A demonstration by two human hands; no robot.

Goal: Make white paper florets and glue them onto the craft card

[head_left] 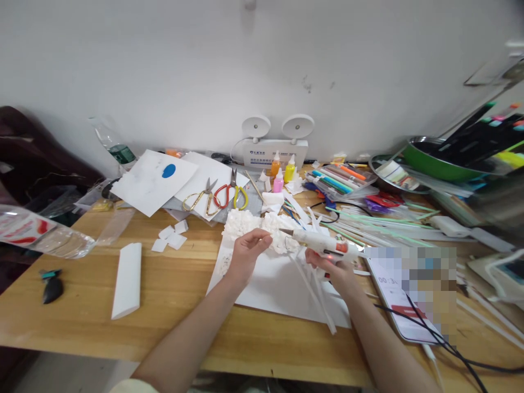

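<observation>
My right hand [333, 267] is wrapped round the handle of a white hot glue gun [323, 241], its metal nozzle pointing left. A small red light glows on the gun's body. Just left of the nozzle tip is my left hand [248, 254], thumb and fingers brought together in a pinch; what lies between them is too small to make out. Behind both hands sits a lumpy white mass [241, 222] of crumpled-looking pieces, partly covered by them. Under it lies a white sheet [266, 289], with translucent glue sticks [315, 300] across its right side.
Scissors [207, 194], red-and-yellow-handled pliers [233, 191] and small paint bottles [278, 180] stand or lie behind. Foam squares [170, 237] and a white block [126, 281] are left. Rightward lie a phone [393, 295], black cables [444, 338] and many thin sticks [393, 232].
</observation>
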